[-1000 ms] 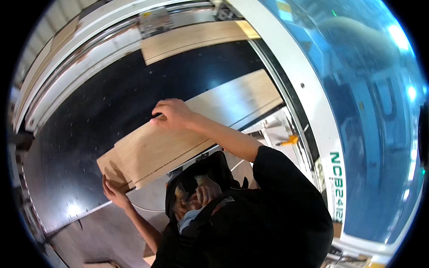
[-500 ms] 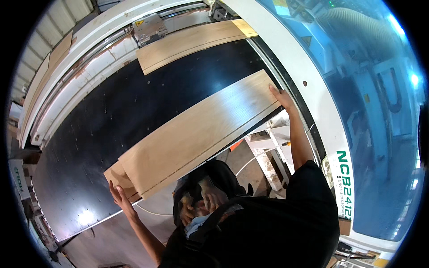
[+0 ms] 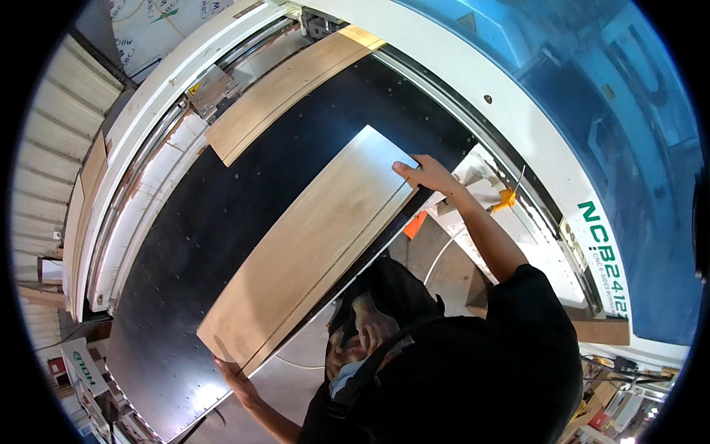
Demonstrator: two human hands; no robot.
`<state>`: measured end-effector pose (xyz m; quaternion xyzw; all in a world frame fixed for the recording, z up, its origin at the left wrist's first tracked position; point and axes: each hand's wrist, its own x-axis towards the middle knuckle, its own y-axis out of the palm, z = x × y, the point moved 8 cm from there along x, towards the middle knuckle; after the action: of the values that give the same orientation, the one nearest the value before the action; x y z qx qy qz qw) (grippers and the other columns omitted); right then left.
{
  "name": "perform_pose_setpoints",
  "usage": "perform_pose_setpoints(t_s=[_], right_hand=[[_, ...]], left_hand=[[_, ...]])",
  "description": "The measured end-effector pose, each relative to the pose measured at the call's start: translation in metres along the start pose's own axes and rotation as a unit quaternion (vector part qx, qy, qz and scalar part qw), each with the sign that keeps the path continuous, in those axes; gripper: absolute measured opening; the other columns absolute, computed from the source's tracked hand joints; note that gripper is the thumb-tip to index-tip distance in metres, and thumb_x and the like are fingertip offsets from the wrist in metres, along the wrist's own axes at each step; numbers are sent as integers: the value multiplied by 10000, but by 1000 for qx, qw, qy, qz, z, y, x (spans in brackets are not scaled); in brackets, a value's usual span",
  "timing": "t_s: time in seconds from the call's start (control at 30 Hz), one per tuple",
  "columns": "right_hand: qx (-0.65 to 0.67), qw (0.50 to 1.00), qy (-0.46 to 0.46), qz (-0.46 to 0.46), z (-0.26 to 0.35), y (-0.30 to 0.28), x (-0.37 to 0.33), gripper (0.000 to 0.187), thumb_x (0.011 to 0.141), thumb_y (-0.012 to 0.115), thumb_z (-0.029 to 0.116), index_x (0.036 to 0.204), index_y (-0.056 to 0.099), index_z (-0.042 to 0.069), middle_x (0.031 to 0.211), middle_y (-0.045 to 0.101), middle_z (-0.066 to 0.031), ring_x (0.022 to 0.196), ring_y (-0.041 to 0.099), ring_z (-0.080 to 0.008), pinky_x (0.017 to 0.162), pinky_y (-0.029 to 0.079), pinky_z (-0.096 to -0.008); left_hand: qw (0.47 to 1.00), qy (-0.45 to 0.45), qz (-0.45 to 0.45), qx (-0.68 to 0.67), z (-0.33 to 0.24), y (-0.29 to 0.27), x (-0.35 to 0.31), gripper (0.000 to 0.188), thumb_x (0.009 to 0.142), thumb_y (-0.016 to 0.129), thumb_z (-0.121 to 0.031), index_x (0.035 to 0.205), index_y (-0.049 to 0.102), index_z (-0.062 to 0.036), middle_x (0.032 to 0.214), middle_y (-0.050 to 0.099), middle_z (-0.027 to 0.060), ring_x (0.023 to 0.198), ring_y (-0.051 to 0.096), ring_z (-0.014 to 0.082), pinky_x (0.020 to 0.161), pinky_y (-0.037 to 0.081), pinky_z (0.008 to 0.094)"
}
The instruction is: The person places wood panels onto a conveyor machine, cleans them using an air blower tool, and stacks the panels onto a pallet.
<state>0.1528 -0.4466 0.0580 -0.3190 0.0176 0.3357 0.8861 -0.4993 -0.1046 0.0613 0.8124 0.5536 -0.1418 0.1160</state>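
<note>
A long pale wooden board with a thin groove along its near side lies slantwise over the black machine table. My right hand grips its far right end, thumb on top and the other fingers mostly hidden past the edge. At the near left end, my left hand is closed on the board's corner, part of its fingers out of sight. Whether a second board lies beneath cannot be made out now. Farther back, another grooved wooden board rests along the table's far side.
A white machine frame with a blue see-through cover rises on the right. Along the far left runs a white rail with a metal clamp block. A yellow fitting and pale cable are at the right, below the table edge.
The board has turned steeper and shifted toward me, its right end drawn inward. A second board that stuck out at the left end no longer shows. My view has swung right.
</note>
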Motion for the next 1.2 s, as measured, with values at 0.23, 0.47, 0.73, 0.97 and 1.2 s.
perform_pose_setpoints(t_s=[0.23,0.47,0.73,0.97,1.2], right_hand=[[2,1000,16,13,-10,4,-2,823,805,663,715,1275,680,40,1159,713,-223,1116,674,-354,945,504,-392],[90,994,-37,-51,-24,-29,-12,479,919,714,402,1227,686,36,1050,725,-136,991,676,-221,918,496,-358],[-230,759,-97,-601,-59,-146,-186,431,899,720,214,1272,611,28,1215,641,-174,1178,558,-371,1064,378,-468],[-280,831,122,-465,-199,-130,-221,521,929,688,477,1103,707,-14,1041,700,-216,1008,655,-419,904,485,-515],[14,916,95,-389,-216,-133,-171,490,994,648,420,1250,659,2,906,721,-121,775,682,-172,683,523,-324]], left_hand=[[993,66,-50,80,-12,8,-5,699,988,623,-191,1552,257,-3,1523,399,166,1373,407,254,1169,275,383],[994,36,-33,103,4,14,13,732,981,654,-195,1552,234,-13,1417,461,126,1261,470,225,1084,372,355],[996,46,-19,70,-1,115,8,668,983,679,-175,1532,319,-57,944,458,-51,807,401,47,763,357,209],[997,42,22,59,-5,176,16,684,979,677,-198,1533,298,-67,1431,485,113,1293,482,241,1096,378,382],[985,28,41,166,-18,207,18,805,947,706,-320,1560,249,-68,1490,443,149,1373,418,312,1152,310,441]])
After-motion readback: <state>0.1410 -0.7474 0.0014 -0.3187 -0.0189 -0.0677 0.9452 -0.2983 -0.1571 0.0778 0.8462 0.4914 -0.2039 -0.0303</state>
